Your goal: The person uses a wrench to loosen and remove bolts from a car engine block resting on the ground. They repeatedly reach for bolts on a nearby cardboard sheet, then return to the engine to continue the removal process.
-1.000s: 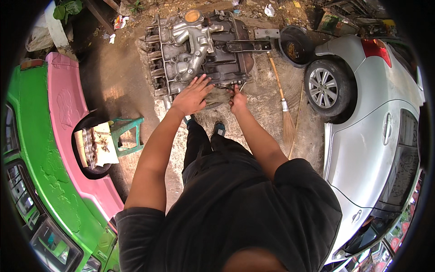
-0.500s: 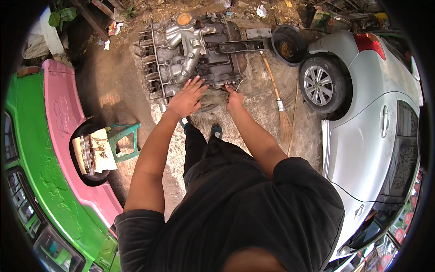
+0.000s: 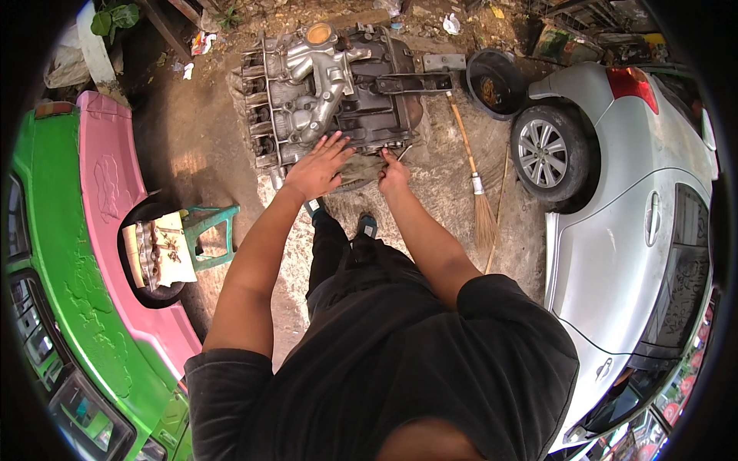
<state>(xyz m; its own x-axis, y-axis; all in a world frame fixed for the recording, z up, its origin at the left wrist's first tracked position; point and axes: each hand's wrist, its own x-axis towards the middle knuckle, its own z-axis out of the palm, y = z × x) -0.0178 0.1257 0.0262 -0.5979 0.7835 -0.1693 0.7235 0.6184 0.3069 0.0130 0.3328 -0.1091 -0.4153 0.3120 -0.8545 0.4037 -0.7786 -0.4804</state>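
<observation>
A greasy engine [image 3: 377, 107] lies on the ground in front of me, with a silver branched manifold [image 3: 327, 96] across its top. My left hand [image 3: 317, 167] is open, its fingers spread flat over the near edge of the engine beside the manifold's lower end. At the near right edge, my right hand [image 3: 393, 172] is closed, fingertips against the engine's side. From it sticks a thin, light metal rod [image 3: 405, 152], slanting up and right; the rest of this tool is hidden by the fingers and the engine.
A broom [image 3: 475, 180] and a black basin [image 3: 496, 83] lie right of the engine. Further right stands a silver car [image 3: 607, 223]. On the left are a green and pink vehicle [image 3: 92, 253] and a green stool [image 3: 211, 234] beside metal parts on cardboard [image 3: 173, 253].
My right hand has shifted slightly left along the engine's edge, and the thin rod has tilted lower toward the right. My left hand stays spread in place.
</observation>
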